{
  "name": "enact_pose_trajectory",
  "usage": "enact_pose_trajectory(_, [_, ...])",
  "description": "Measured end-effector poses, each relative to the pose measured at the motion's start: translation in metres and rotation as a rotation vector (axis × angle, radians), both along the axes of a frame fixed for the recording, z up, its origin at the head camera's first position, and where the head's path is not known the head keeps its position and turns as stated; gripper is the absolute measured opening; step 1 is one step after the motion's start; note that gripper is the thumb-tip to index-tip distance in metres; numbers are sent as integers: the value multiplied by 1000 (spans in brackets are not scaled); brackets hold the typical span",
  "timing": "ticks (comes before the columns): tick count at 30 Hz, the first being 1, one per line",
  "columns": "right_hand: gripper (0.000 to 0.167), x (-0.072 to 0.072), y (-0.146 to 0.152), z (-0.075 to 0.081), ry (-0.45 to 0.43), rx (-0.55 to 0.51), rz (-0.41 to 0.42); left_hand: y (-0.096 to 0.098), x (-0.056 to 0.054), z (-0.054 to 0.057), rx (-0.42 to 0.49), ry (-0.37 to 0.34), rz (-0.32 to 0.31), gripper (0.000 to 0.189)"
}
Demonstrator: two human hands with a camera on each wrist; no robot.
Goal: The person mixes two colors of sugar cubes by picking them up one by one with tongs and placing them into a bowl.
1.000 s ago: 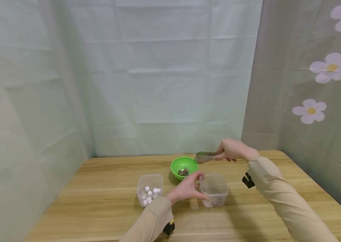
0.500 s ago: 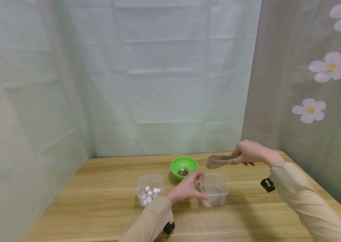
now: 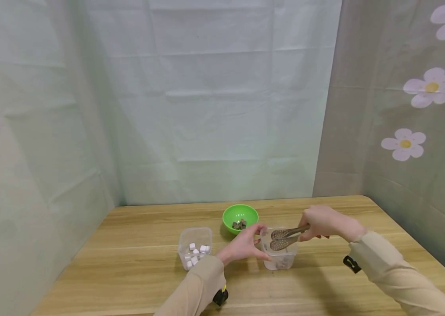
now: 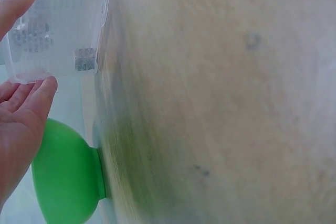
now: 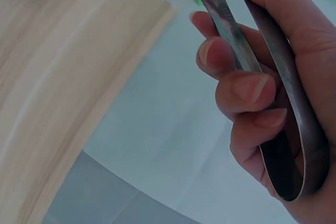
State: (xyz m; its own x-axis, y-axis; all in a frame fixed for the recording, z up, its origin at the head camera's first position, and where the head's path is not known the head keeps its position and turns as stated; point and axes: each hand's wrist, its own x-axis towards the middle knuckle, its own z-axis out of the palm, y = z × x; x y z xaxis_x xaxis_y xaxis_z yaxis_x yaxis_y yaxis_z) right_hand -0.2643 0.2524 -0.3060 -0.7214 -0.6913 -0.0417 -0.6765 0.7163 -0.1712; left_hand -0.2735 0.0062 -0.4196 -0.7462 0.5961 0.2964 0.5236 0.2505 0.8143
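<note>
My right hand [image 3: 325, 223] grips metal tongs [image 5: 286, 66] with perforated heads. In the head view the slightly parted heads [image 3: 283, 243] are over and partly inside the mouth of the right clear plastic container [image 3: 279, 263]; nothing shows between them. My left hand [image 3: 243, 245] holds that container, thumb on one side and fingers on the other, as the left wrist view [image 4: 21, 124] shows. Several greyish patterned pieces [image 4: 85, 59] show through its wall. Behind the left hand a green bowl [image 3: 240, 211] holds several brown-grey pieces [image 3: 239, 225].
Left of my left hand stands another clear plastic container [image 3: 195, 232] with several white cubes [image 3: 195, 260]. All stand on a wooden table [image 3: 127, 263]. Pale cloth [image 3: 214, 109] hangs behind it, and a flowered curtain [image 3: 404, 175] at the right.
My right hand moved right, away from the green bowl, then lowered the tongs toward the right container. The tongs' heads came together, then parted again. My left hand stayed put.
</note>
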Motion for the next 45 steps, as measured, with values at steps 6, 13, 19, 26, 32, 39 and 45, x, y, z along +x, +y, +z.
enact_pose_trajectory(6, [23, 0, -9, -10, 103, 44, 26, 0, 18, 22, 22, 2, -1, 70])
enact_pose_trajectory(13, [20, -2, -17, -13, 135, 54, 65, 2, 1, 2, 16, -30, 16, 78])
enact_pose_trajectory(19, [23, -5, -19, -15, 147, 42, 97, 1, 2, 2, 15, -26, 13, 79])
enact_pose_trajectory(26, [28, -7, -25, -15, 200, 55, 115, 0, 19, 22, 30, -29, -7, 71])
enact_pose_trajectory(32, [30, -8, -33, -16, 223, 97, 96, 0, 17, 20, 43, -23, -17, 71])
enact_pose_trajectory(39, [34, -8, -39, -17, 227, 102, 115, 1, 2, 2, 28, -31, 4, 77])
enact_pose_trajectory(45, [32, -6, -35, -15, 205, 83, 112, 1, 1, 0, 20, -25, -1, 78])
